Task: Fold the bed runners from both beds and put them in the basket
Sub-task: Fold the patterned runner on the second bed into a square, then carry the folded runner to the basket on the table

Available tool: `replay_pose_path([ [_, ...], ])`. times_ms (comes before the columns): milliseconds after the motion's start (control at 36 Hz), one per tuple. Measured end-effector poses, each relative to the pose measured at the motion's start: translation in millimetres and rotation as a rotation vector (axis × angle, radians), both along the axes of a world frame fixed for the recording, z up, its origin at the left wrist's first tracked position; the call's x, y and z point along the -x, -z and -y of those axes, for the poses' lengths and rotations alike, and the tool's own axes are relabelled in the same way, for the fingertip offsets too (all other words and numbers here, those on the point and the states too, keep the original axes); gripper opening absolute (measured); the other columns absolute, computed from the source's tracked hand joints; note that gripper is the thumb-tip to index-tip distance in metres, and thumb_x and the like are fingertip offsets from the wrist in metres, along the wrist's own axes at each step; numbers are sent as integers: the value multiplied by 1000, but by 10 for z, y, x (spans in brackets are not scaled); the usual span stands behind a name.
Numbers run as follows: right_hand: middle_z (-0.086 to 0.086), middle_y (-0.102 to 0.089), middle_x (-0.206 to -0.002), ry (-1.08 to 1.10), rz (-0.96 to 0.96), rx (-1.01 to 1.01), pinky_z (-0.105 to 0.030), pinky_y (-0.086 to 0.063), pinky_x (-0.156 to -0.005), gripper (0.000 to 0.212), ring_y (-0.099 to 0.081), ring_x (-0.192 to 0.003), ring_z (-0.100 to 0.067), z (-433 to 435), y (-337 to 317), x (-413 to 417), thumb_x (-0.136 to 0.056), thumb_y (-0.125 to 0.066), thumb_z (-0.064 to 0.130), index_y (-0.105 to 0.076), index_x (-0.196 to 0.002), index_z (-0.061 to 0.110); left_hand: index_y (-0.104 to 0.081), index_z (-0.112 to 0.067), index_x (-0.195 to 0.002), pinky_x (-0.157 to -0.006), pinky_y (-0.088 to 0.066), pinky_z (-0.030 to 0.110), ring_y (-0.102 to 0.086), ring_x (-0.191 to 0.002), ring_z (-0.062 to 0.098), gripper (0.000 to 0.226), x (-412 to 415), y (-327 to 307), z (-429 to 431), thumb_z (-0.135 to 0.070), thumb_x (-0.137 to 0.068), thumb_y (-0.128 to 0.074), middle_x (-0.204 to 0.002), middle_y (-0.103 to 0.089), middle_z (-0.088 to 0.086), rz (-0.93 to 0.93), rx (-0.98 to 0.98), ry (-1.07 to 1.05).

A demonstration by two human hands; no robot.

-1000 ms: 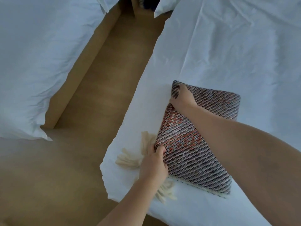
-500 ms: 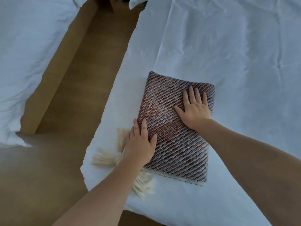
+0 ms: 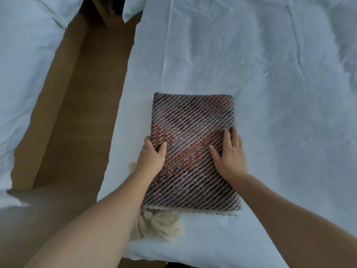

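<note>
Bed runner, folded into a thick rectangle, lies under both hands. The left hand has its fingers curled over the left edge with the thumb on top, seemingly taking hold for a lift. The right hand rests flat, fingers straight and close together along the right edge, likely pressing the layers so they do not spring open. Cream tassels poke out just below the left wrist. Around the fold spreads the white bed. A second bed lies well off to the left, across the floor. No basket shows.
</note>
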State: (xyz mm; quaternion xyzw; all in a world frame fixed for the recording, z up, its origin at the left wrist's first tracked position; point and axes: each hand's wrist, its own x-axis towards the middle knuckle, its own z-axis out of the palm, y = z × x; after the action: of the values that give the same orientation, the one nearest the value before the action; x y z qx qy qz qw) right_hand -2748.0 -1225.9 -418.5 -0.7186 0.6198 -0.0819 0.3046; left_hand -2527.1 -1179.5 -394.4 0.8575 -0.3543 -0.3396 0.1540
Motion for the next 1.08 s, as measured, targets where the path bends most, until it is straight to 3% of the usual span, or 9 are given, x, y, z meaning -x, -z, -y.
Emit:
replay_pose_path([
  [83,-4,-40,-143,347,248,-136,-40,-42,-102,61,-47,-125,-26,102,-104,-9,-92,-52,48,-29,-141,20,-38,-10,-138,-93,-38,31,-51,-119,27,60,-114,20,127,-50,-93,-48,-133,-52,7,-161,43,-67],
  [139,-1,-56,-129,468,313,-225,-37,-47,-92,55,-58,-112,-23,172,-135,-28,-89,-57,48,-38,-133,21,-43,-12,-135,-93,-39,31,-53,-115,25,62,-198,68,191,-54,-90,-51,-130,-55,5,-232,51,-73],
  [194,0,-61,-121,480,299,-290,-37,-48,-92,55,-60,-106,-22,241,-134,-39,-85,-61,51,-46,-129,21,-48,-14,-132,-97,-43,34,-56,-111,23,62,-267,94,236,-56,-87,-56,-126,-58,3,-304,46,-86],
  [278,2,-64,-113,501,348,-379,-41,-50,-94,55,-62,-100,-20,299,-154,-38,-79,-68,51,-53,-122,21,-53,-17,-130,-99,-46,40,-59,-107,22,59,-315,57,266,-53,-84,-63,-123,-61,1,-424,38,-89],
  [333,1,-66,-109,505,365,-385,-41,-52,-91,48,-64,-95,-20,315,-238,-29,-80,-71,44,-55,-118,19,-53,-16,-130,-97,-45,36,-58,-106,20,56,-315,-14,282,-47,-85,-64,-121,-61,0,-427,72,-59],
  [389,1,-65,-106,494,361,-355,-38,-52,-89,42,-63,-93,-19,302,-373,-21,-84,-69,38,-55,-117,18,-50,-15,-130,-95,-44,32,-57,-105,18,54,-290,-124,301,-43,-86,-65,-121,-59,-1,-399,112,-17],
  [667,5,-60,-100,558,407,-180,-26,-43,-78,35,-59,-87,-14,101,-1430,326,-90,-63,30,-53,-121,18,-50,-21,-119,-97,-48,45,-60,-104,20,38,109,-1146,438,-40,-88,-62,-115,-62,-1,-391,235,172],
  [861,9,-58,-99,681,486,26,-20,-43,-69,34,-57,-83,-4,-251,-2763,1227,-90,-62,32,-50,-120,21,-48,-22,-123,-94,-47,39,-58,-105,19,40,1016,-2405,580,-41,-90,-59,-116,-59,-3,-455,367,375],
  [1083,6,-62,-108,896,491,330,-30,-46,-83,42,-59,-96,-14,-1158,-4104,2817,-87,-65,30,-53,-125,19,-48,-24,-118,-92,-50,41,-60,-102,19,32,2767,-3798,332,-37,-91,-60,-111,-61,-3,-587,512,684],
])
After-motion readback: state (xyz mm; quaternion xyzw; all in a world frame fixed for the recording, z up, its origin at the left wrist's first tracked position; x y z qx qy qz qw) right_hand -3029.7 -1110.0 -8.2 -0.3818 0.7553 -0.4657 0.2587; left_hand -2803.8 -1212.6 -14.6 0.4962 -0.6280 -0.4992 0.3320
